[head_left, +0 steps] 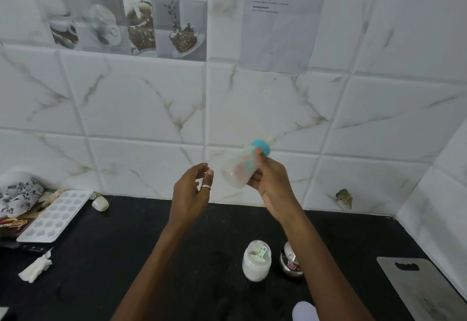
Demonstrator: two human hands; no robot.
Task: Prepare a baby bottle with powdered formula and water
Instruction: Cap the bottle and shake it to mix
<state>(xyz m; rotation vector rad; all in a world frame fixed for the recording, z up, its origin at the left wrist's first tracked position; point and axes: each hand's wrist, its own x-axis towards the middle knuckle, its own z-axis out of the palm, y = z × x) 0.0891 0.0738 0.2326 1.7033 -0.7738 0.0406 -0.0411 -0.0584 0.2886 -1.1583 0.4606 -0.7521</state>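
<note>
Right, largest first: black worktop (pixel 156 240) below, open powder jar (pixel 256 264) with a scoop inside standing near its front, steel container (pixel 292 262) just beside it. We see the right hand (pixel 271 181) wrapped around the baby bottle (pixel 241 166), held up tilted, teal cap on (blurred, probably shaking). Left hand (pixel 192 189) hangs open, empty, just beside it. Risk, we judge: loose cap leaks, or the bottle slips from a one-handed grip.

One bottle (pixel 242 166), one jar (pixel 256 261) (open), two hands (pixel 192 189)
</note>
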